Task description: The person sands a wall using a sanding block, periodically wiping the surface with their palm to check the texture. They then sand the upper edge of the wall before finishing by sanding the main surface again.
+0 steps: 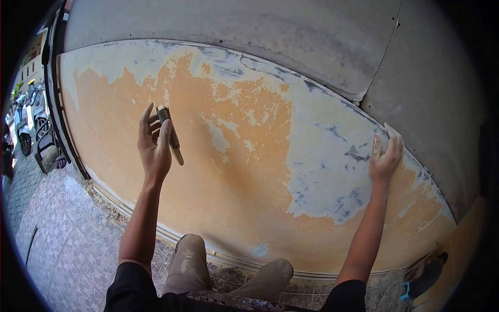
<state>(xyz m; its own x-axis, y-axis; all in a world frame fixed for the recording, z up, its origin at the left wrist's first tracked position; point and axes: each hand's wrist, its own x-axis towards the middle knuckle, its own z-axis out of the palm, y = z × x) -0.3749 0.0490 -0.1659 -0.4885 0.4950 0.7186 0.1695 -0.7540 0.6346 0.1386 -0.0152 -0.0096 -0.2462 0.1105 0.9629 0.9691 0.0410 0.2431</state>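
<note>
My left hand (154, 143) is closed around a scraper (173, 138), seen almost edge-on, with its thumb along one side. The tool is tilted, its pale end pointing down to the right, and it appears a little in front of the wall. Peeling orange paint (119, 125) covers much of the low wall (322, 171), with whitish bare patches and dark smudges along the top and right. Over at the right, my right hand (385, 156) rests at the wall's upper edge, its fingers apart and holding nothing.
Grey panels (291, 31) rise above the wall. My bent knees (189, 255) are close to its base, over a patterned tile floor (67, 223). Scooters (31, 112) stand outside at the left, beyond a dark frame (54, 93). Another person (429, 275) is low at the right.
</note>
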